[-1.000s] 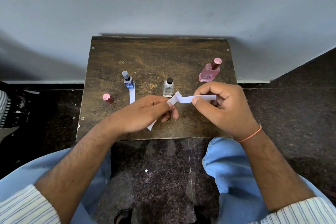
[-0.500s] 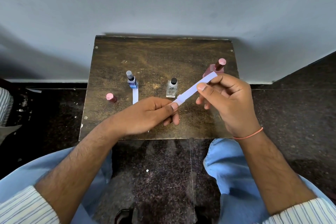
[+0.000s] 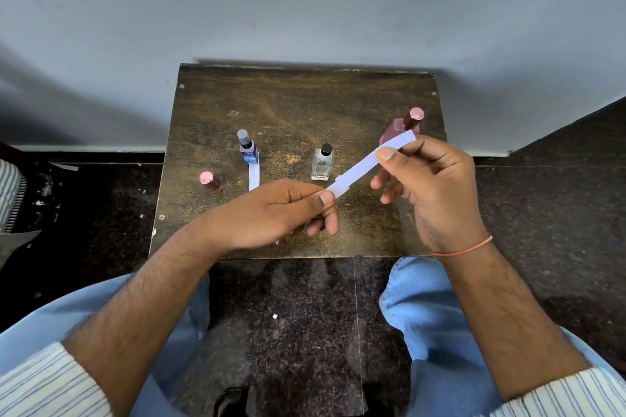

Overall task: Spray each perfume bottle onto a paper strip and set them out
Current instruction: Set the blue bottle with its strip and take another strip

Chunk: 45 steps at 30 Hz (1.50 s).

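Both hands hold one white paper strip (image 3: 366,166) stretched diagonally above the small dark table (image 3: 298,101). My left hand (image 3: 281,210) pinches its lower end; my right hand (image 3: 430,186) pinches its upper end. Three bottles stand on the table: a blue bottle (image 3: 248,151) with a grey top at the left, a clear bottle (image 3: 322,164) with a black cap in the middle, and a pink bottle (image 3: 401,127) at the right, partly behind the strip. Another white strip (image 3: 254,176) lies in front of the blue bottle.
A small pink cap (image 3: 208,180) stands on the table's left side. The table's back edge meets a grey wall (image 3: 305,3). Dark speckled floor (image 3: 559,186) lies on both sides, and my knees in blue trousers (image 3: 426,308) are below the front edge.
The strip was bent and twisted between my hands; it is now pulled straight. My right hand has risen toward the pink bottle, and my left hand stayed near the front.
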Tool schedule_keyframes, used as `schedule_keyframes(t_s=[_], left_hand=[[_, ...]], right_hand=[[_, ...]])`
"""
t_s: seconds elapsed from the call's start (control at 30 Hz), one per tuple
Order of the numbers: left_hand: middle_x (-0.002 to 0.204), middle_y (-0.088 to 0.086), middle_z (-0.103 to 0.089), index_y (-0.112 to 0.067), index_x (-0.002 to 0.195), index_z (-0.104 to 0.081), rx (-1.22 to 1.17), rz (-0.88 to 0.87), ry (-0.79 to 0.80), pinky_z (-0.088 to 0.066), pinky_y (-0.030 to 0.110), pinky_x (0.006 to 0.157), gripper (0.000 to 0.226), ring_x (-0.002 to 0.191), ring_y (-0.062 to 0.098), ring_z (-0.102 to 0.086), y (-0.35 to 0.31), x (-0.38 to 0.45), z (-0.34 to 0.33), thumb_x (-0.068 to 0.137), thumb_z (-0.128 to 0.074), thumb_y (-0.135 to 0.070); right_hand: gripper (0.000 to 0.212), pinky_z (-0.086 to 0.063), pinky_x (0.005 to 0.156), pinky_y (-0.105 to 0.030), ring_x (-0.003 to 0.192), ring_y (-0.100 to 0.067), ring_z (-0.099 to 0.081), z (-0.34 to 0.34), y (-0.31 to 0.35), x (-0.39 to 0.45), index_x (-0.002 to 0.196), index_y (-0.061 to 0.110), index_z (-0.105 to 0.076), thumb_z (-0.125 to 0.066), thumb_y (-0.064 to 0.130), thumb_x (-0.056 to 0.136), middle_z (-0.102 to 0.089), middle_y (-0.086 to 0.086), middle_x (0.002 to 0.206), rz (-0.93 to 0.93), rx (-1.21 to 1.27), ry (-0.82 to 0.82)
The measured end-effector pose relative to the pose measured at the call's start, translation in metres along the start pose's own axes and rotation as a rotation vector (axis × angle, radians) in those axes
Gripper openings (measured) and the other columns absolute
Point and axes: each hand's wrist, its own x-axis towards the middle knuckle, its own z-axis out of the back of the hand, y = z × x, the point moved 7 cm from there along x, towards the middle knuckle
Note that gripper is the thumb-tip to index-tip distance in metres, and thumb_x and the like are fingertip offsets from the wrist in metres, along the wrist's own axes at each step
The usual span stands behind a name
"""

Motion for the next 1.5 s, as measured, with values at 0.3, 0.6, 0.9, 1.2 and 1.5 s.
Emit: schedule_keyframes(t_s=[0.3,0.6,0.9,1.2,1.5], left_hand=[[0.078,-0.002,-0.061,-0.026,0.097,-0.078,0.018,0.011,0.046,-0.045,0.025,0.078,0.046,0.077,0.021,-0.059,0.001,-0.002,0.001,0.115,-0.039,-0.040],[0.099,-0.009,-0.080,-0.017,0.106,-0.080,-0.193,0.044,0.042,-0.050,0.021,0.068,0.045,0.079,0.009,-0.067,0.010,-0.007,-0.003,0.113,-0.040,-0.036],[0.143,0.004,-0.073,-0.021,0.136,-0.072,-0.622,0.045,-0.062,-0.061,0.032,0.072,0.048,0.106,0.028,-0.075,0.002,-0.003,0.003,0.111,-0.037,-0.043],[0.125,0.004,-0.077,-0.020,0.106,-0.080,-0.622,0.069,-0.150,-0.062,0.034,0.063,0.044,0.100,0.032,-0.078,0.003,-0.007,0.010,0.110,-0.045,-0.047],[0.121,-0.004,-0.080,-0.016,0.128,-0.078,-0.442,0.056,-0.172,-0.051,0.028,0.060,0.047,0.088,0.022,-0.068,0.003,-0.004,0.011,0.110,-0.043,-0.041]], right_hand=[[0.008,-0.054,0.047,-0.027,0.059,-0.020,-0.071,0.002,0.002,-0.002,0.090,0.005,-0.071,-0.072,0.002,0.098,-0.075,-0.006,0.074,-0.032,0.084,-0.033],[0.013,-0.053,0.049,-0.028,0.057,-0.017,-0.069,0.021,0.020,0.003,0.094,-0.004,-0.068,-0.078,0.005,0.093,-0.078,0.004,0.079,0.119,-0.083,-0.058],[0.015,-0.047,0.060,-0.015,0.066,-0.004,-0.065,-0.007,0.026,-0.012,0.093,0.014,-0.083,-0.091,0.004,0.085,-0.078,0.009,0.086,0.374,-0.511,0.230],[0.012,-0.058,0.064,-0.052,0.075,-0.027,-0.075,-0.016,0.016,-0.013,0.093,0.008,-0.085,-0.092,0.006,0.084,-0.080,-0.003,0.094,0.376,-0.527,0.401],[0.037,-0.061,0.066,-0.039,0.072,-0.022,-0.070,-0.024,0.008,-0.016,0.109,0.018,-0.083,-0.100,0.019,0.075,-0.076,-0.001,0.095,0.268,-0.528,0.540]])
